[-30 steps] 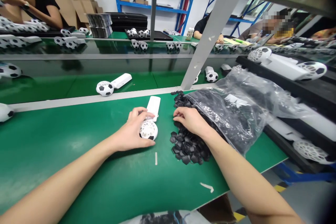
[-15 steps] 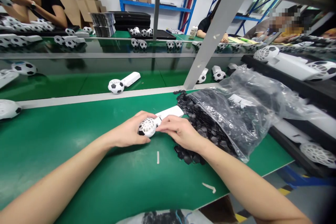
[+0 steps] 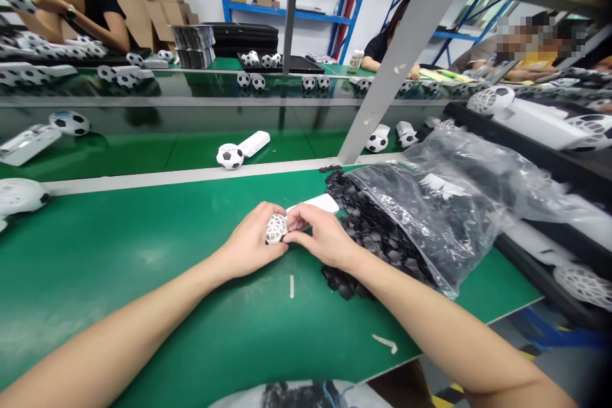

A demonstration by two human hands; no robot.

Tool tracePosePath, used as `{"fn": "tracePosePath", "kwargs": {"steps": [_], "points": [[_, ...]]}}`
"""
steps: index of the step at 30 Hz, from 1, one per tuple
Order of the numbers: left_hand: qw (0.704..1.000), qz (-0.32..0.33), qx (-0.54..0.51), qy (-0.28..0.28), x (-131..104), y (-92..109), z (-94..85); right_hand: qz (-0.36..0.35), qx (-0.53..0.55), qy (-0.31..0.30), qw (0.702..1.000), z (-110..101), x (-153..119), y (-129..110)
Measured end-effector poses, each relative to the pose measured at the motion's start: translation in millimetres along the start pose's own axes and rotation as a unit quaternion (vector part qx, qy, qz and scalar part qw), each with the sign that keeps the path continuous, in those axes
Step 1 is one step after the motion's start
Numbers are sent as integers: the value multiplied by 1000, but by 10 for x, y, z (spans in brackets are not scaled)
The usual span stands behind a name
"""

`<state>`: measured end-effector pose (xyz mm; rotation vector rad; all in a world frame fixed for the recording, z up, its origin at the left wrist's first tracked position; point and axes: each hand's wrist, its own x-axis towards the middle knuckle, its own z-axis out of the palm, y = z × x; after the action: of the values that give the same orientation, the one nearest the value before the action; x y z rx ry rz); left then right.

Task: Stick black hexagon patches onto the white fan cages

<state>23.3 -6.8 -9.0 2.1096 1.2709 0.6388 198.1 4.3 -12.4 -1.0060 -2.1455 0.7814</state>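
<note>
A white football-shaped handheld fan (image 3: pixel 276 229) with a web-like grille is between my hands above the green table. Its flat white handle (image 3: pixel 319 204) points away to the right, partly behind my right fingers. My left hand (image 3: pixel 249 241) is closed around the left side of the ball head, thumb at its lower edge. At the head's right side, my right hand (image 3: pixel 322 236) pinches with curled fingers and thumb against the rim. Whether a small piece is between those fingers is hidden. Just right of that hand lies a heap of small black panels (image 3: pixel 377 239).
The panels spill from a clear plastic bag (image 3: pixel 444 217). Beyond the table's metal rail, a belt (image 3: pixel 191 146) carries similar fans (image 3: pixel 230 156). A slanted metal post (image 3: pixel 396 70) rises behind the bag. Black trays (image 3: pixel 530 140) with fans stand right. Co-workers sit across the line.
My right hand has come round the ball head's right side from near the handle joint. The head has turned so its grille faces me more. Fans on the belt have shifted right.
</note>
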Motion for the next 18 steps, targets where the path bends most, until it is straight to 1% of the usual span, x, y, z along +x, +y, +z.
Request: {"fn": "tracePosePath", "kwargs": {"steps": [4, 5, 7, 9, 11, 13, 14, 16, 18], "points": [[999, 19, 11, 33, -45, 36, 65, 21, -39, -10, 999, -10, -9, 4], [999, 27, 14, 41, -60, 43, 76, 13, -46, -8, 999, -7, -15, 2], [998, 40, 12, 52, -73, 37, 63, -24, -46, -1, 999, -12, -18, -8], [997, 33, 8, 66, -32, -15, -21, -64, -41, 14, 997, -58, -11, -15], [995, 1, 22, 102, 88, -125, -195, -64, -66, 49, 995, -161, -10, 12], [985, -41, 52, 157, 273, -294, -448, -26, -149, 95, 984, -307, -32, 127], [978, -61, 69, 185, 375, -397, -591, -13, -201, 113, 973, -386, -53, 228], [964, -101, 99, 225, 561, -622, -870, 8, -311, 120, 943, -528, -116, 508], [954, -139, 121, 235, 675, -841, -1099, 34, -400, 101, 910, -627, -197, 837]]}}
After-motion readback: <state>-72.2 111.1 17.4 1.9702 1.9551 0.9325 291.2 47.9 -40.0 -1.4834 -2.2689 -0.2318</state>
